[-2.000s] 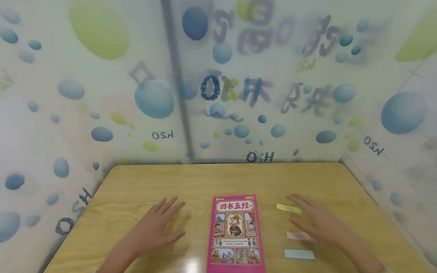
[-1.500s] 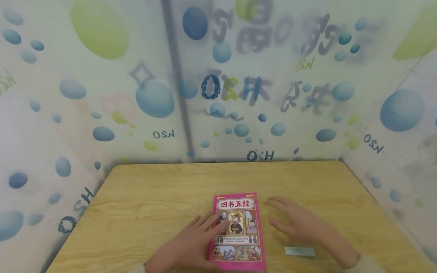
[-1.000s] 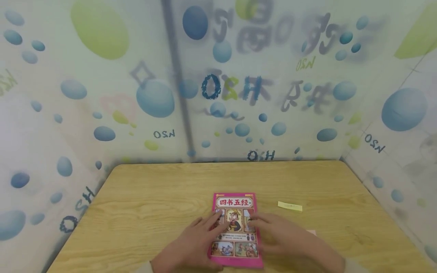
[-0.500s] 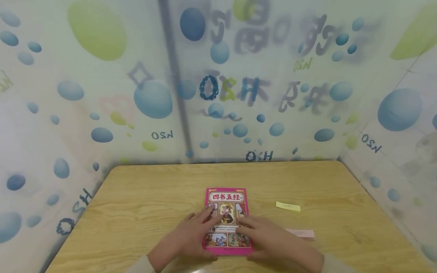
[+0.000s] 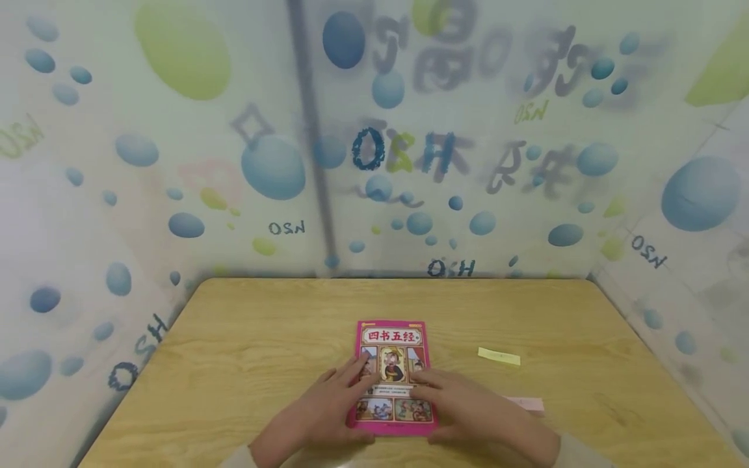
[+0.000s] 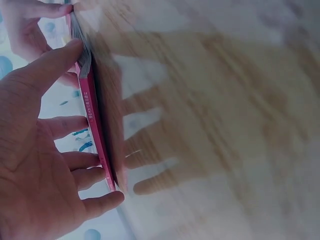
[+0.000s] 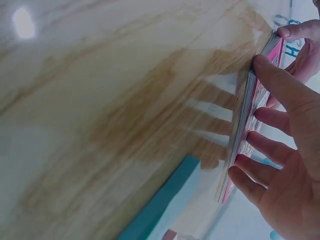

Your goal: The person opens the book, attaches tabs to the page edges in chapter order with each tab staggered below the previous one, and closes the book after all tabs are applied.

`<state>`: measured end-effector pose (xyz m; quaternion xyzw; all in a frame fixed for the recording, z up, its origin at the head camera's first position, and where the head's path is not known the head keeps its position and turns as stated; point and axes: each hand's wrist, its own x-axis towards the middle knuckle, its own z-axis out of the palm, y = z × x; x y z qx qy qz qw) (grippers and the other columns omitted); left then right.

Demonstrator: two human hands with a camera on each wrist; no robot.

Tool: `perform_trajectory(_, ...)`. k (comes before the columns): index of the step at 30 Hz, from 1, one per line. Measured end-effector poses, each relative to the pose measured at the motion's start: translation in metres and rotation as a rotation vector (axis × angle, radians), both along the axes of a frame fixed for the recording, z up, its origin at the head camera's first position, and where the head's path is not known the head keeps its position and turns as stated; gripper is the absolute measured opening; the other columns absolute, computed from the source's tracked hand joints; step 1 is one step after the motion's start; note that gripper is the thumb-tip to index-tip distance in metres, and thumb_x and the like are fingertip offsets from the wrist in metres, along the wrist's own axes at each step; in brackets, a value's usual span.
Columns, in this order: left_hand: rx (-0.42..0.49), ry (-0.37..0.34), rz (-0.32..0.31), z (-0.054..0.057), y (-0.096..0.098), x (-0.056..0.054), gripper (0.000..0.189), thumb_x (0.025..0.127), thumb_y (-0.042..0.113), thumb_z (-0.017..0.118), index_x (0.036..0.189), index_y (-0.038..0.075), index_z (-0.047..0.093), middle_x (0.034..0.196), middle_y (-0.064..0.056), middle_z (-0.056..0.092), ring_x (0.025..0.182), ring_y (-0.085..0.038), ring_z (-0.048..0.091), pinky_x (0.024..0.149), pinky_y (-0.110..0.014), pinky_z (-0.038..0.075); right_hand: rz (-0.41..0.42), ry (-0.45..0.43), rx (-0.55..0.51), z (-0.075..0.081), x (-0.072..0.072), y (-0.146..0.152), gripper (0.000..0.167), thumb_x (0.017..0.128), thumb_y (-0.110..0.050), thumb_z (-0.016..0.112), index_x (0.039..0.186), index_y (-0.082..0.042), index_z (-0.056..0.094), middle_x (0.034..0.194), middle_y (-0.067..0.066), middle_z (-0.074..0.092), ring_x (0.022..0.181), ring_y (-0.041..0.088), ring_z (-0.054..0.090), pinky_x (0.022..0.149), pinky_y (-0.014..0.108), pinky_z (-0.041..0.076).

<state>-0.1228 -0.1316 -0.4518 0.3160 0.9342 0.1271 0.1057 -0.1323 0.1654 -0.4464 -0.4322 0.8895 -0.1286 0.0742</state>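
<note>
A pink book (image 5: 391, 365) with cartoon panels and red Chinese characters on its cover lies flat on the table. My left hand (image 5: 322, 404) rests along its left side; its thumb reaches the near edge. On the opposite side, my right hand (image 5: 475, 406) touches the right edge, fingertips over the cover's border. In the left wrist view the spread fingers of that hand (image 6: 45, 165) meet the printed spine (image 6: 95, 125). The right wrist view shows the right hand's fingers against the page edges (image 7: 242, 120), with its thumb at the near corner.
Right of the book lie a yellow paper strip (image 5: 499, 356) and a pink one (image 5: 526, 404), the latter partly behind the right hand. A teal strip (image 7: 165, 200) shows in the right wrist view. Walls with blue and green spots (image 5: 272, 167) border the wooden table (image 5: 263, 312).
Both hands came in from the sides, first the left, then the right, to the book's edges. The book has shifted slightly away from me. Over the last half second little has moved.
</note>
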Motion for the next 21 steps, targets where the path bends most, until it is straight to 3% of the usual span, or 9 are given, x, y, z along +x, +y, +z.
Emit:
perform_trajectory(13, 0.032, 0.045, -0.01, -0.007, 0.001, 0.006, 0.094, 0.082, 0.06, 0.075, 0.158, 0.019, 0.038, 0.164, -0.02, 0.021, 0.146, -0.039, 0.028, 0.112, -0.059, 0.03, 0.005, -0.008, 0.01, -0.015, 0.002, 0.013, 0.065, 0.088, -0.044, 0.078, 0.144, -0.017, 0.058, 0.157, 0.004, 0.041, 0.136, 0.03, 0.047, 0.108, 0.048, 0.041)
perform_trajectory(21, 0.047, 0.086, -0.034, 0.0, 0.001, 0.005, 0.089, 0.084, 0.055, 0.077, 0.155, 0.014, 0.042, 0.162, -0.023, 0.023, 0.144, -0.042, 0.031, 0.11, -0.059, 0.034, -0.017, -0.003, 0.006, -0.003, 0.003, 0.009, 0.063, 0.087, -0.041, 0.079, 0.141, -0.014, 0.06, 0.155, 0.008, 0.044, 0.134, 0.032, 0.049, 0.108, 0.049, 0.041)
